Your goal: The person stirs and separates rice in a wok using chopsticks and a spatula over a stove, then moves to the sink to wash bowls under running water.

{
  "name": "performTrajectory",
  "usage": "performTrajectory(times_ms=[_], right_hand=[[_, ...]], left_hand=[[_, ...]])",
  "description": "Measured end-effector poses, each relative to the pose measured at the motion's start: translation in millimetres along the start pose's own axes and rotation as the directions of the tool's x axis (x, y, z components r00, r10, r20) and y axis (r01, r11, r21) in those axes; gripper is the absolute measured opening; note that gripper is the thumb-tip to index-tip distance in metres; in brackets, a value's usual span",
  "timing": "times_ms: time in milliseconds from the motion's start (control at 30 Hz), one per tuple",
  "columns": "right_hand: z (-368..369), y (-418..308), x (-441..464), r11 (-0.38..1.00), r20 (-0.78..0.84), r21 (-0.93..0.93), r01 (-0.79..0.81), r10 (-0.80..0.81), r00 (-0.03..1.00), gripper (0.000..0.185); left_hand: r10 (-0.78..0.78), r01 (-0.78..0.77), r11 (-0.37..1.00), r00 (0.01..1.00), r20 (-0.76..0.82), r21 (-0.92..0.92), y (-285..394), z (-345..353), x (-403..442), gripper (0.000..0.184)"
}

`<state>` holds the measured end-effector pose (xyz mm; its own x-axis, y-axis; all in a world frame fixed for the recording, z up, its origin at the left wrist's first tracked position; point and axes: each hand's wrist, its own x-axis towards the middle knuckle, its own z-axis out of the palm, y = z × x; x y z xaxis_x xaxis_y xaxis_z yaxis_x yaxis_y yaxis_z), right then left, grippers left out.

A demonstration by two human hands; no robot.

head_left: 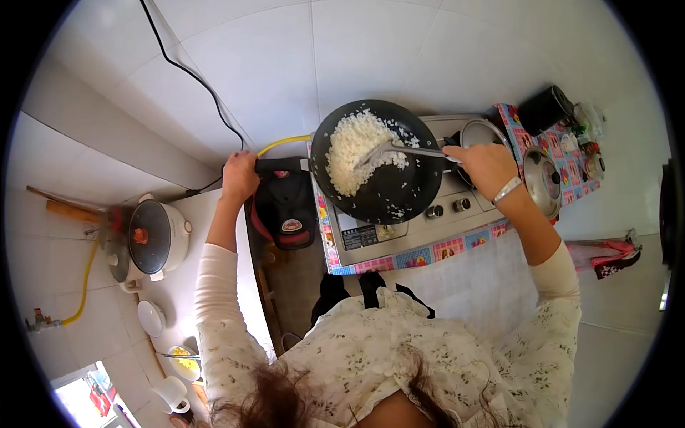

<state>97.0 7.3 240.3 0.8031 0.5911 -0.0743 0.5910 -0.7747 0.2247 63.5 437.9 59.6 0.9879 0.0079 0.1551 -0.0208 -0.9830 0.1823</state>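
My left hand is closed around the black handle of a dark frying pan on the stove. White cooked rice is heaped on the pan's left side, with loose grains scattered over the bottom. My right hand grips a metal spatula by its handle. The spatula's head rests in the rice, its blade partly covered by grains.
The gas stove has a second burner at right with a metal pot on it. A lid lies to the right. On the left counter stand a white electric pot, a bowl and a bowl of yellow food. A black cable hangs on the wall.
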Motion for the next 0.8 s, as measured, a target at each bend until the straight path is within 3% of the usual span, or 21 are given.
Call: performTrajectory(times_ms=[100,233,267,467,600,700,800], right_hand=[[2.3,1.7,4.4,0.995,-0.007,0.031,-0.092,0.092,0.996,0.022],[37.0,-8.8,18.7,0.999,-0.067,0.047,0.011,-0.008,0.998,0.025],[45.2,-14.3,18.1,1.0,0.049,-0.002,-0.006,0.006,0.999,0.033],[17.0,30.9,-36.6,0.999,-0.011,-0.045,0.023,-0.024,1.0,0.026],[12.4,26.2,-61.2,0.999,0.084,-0.024,-0.031,0.033,0.996,0.03],[44.1,20.5,-52.6,0.997,-0.035,0.062,-0.047,0.05,0.998,0.031],[63.0,14.4,-45.2,0.977,-0.076,0.13,-0.17,0.181,0.981,0.036]], left_hand=[[0.03,-0.03,1.0,0.999,-0.023,-0.008,-3.8,2.4,-1.7,0.023],[0.022,-0.022,1.0,1.0,-0.021,-0.002,-1.0,2.4,-1.1,0.023],[0.017,-0.017,1.0,1.0,-0.022,-0.004,-1.2,2.1,-0.7,0.023],[0.029,-0.03,0.999,0.998,-0.047,-0.017,0.7,-0.7,-1.4,0.022],[0.025,-0.025,1.0,0.999,-0.042,0.003,4.6,-3.2,-1.4,0.014],[0.035,-0.035,0.999,0.999,-0.021,0.011,-3.7,2.9,1.9,0.023],[0.046,-0.046,0.999,0.998,-0.037,0.02,-10.2,7.2,0.0,0.021]])
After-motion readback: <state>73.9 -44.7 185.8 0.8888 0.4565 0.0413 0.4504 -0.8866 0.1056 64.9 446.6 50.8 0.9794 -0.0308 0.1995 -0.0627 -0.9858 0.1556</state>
